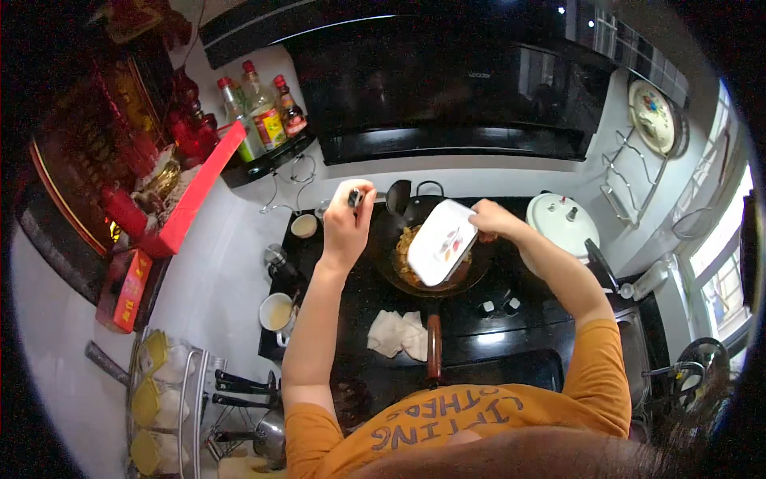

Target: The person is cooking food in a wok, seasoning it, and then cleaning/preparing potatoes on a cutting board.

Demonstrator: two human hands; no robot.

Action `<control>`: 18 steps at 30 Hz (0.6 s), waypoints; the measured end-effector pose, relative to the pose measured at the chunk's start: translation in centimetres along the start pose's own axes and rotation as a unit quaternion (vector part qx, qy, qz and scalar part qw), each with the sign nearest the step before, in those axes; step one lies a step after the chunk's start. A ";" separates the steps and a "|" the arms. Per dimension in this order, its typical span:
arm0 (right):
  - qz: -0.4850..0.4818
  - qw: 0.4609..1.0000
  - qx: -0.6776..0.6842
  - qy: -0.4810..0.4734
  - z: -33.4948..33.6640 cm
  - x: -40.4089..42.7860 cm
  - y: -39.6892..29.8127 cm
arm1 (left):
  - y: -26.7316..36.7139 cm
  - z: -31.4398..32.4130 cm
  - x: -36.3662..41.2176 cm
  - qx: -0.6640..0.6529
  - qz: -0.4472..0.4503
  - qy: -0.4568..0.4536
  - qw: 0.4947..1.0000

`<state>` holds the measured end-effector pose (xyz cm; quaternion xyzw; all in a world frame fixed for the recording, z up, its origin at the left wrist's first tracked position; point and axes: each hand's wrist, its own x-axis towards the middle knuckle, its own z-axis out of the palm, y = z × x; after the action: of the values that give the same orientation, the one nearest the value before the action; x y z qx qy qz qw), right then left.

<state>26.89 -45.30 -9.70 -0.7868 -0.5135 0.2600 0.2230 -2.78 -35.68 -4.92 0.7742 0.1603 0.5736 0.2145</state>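
Observation:
My left hand [350, 224] grips the handle of a wok spatula, whose black blade [398, 196] is over the wok's far left rim. In my right hand [495, 220] is a white rectangular dish [440, 245] with a leaf or flower print, held by its right end. The dish is tilted above the wok [383, 272] and hides part of it. Brownish cooked food [404, 242] shows in the wok to the left of the dish and below it. A reddish-brown wooden handle [434, 341] runs from the wok towards my body.
A folded white cloth [389, 334] lies left of the wok handle. Farther left are a white mug [276, 312] and a small bowl [304, 226]. A pale-lidded pressure cooker [562, 224] stands at right. Sauce bottles [266, 117] occupy a shelf beside the black range hood [455, 90].

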 end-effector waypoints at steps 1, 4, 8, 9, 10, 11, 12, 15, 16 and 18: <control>-0.003 0.997 0.074 -0.022 1.2 -1.0 -0.6 | 0.4 -0.5 0.8 -0.001 0.004 0.000 1.000; -0.025 0.987 0.078 -0.140 8.1 -0.5 -3.0 | 0.8 -2.2 2.1 0.024 0.006 -0.008 1.000; -0.027 0.954 0.152 -0.259 20.1 0.8 -6.8 | 0.9 -2.7 2.2 0.009 -0.004 -0.033 0.999; 0.047 0.955 0.150 -0.253 24.4 3.7 -5.2 | 1.4 -1.6 2.5 -0.015 -0.004 -0.043 0.999; 0.014 0.954 0.091 -0.287 26.4 1.9 -8.9 | -0.1 -3.6 1.1 0.015 -0.019 -0.042 0.999; 0.084 0.954 0.124 -0.262 29.5 3.0 -8.0 | 0.2 -3.1 0.9 0.007 -0.016 -0.049 0.999; 0.069 0.953 0.137 -0.261 32.2 5.5 -4.5 | 1.1 -2.0 1.2 -0.012 -0.007 -0.055 0.998; 0.123 0.955 0.118 -0.244 38.6 4.6 -7.8 | -1.1 -4.2 -1.1 -0.020 -0.037 -0.052 0.998; 0.141 0.962 0.113 -0.207 39.5 5.8 -5.9 | -0.7 -3.3 -0.9 -0.040 -0.031 -0.047 0.998; 0.186 0.952 0.192 -0.151 41.4 6.2 -5.0 | -1.4 -3.5 -1.7 -0.056 -0.074 -0.058 0.994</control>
<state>-0.93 -34.21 -39.41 -0.7622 -0.3262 0.5063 0.2373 -6.64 -34.75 -6.14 0.7788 0.1720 0.5187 0.3080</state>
